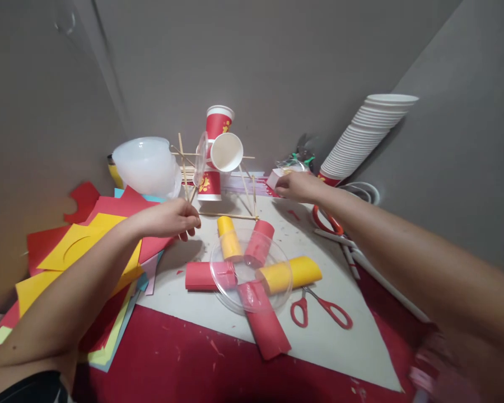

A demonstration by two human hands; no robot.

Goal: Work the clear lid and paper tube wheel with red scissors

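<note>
My left hand hovers beside the stick frame, fingers loosely bent and slightly apart, with nothing visible in them. At the back right, my right hand has its fingers closed at a small pale box-like piece, partly hidden by the hand. Between my hands stands a frame of thin wooden sticks, with red-and-white paper cups stacked in it and one cup facing me. In front, a clear plastic lid lies over the inner ends of red paper rolls and yellow paper rolls, arranged like spokes.
Scissors with red handles lie right of the lid. Coloured paper sheets are piled at left, below translucent plastic bowls. A tall, leaning stack of paper cups stands back right, near a larger red-handled tool and white cable.
</note>
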